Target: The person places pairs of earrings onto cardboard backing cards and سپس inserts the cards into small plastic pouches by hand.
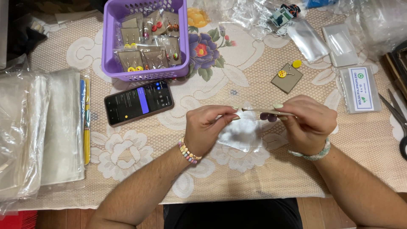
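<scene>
Above the lace tablecloth [254, 178], a thin tan card [265, 111] is pinched edge-on between left hand [206, 127] and right hand [308, 123], fingers closed; a clear plastic bag [242, 135] hangs beneath it.

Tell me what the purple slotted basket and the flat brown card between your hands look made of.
Purple slotted basket: moulded plastic by the look, with a smooth, faintly glossy rim and regular slots. Flat brown card, pinched by the left hand and right hand: probably matte kraft cardboard, seen edge-on, thin and stiff.
</scene>
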